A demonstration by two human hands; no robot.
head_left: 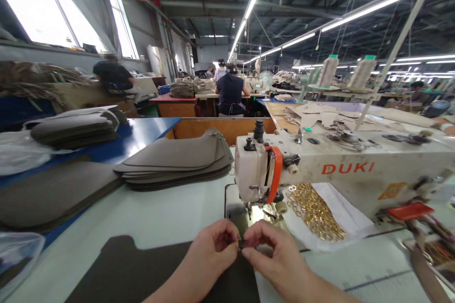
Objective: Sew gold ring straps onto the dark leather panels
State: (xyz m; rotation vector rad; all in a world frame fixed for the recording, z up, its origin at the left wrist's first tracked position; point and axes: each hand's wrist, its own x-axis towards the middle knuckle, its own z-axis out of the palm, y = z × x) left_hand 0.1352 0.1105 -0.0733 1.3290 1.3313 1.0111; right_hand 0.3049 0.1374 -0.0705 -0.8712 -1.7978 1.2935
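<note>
My left hand [221, 246] and my right hand [272, 248] meet in front of the sewing machine [341, 161], thumbs and forefingers pinched together. Between the fingertips is a small dark piece [242, 243], mostly hidden, whose kind I cannot make out. Beneath my hands a dark grey-brown cut panel [142, 270] lies flat on the pale tabletop. Just beyond the fingertips are the needle and presser foot [250, 209] of the machine. Gold metal rings [316, 210] lie heaped on a white sheet under the machine's arm.
A stack of similar panels [174, 161] stands behind on the left, with more panels [53, 189] farther left. A clear plastic container [17, 260] sits at the left edge. Thread cones [327, 72] stand at the back right. One person [230, 90] sits ahead, facing away.
</note>
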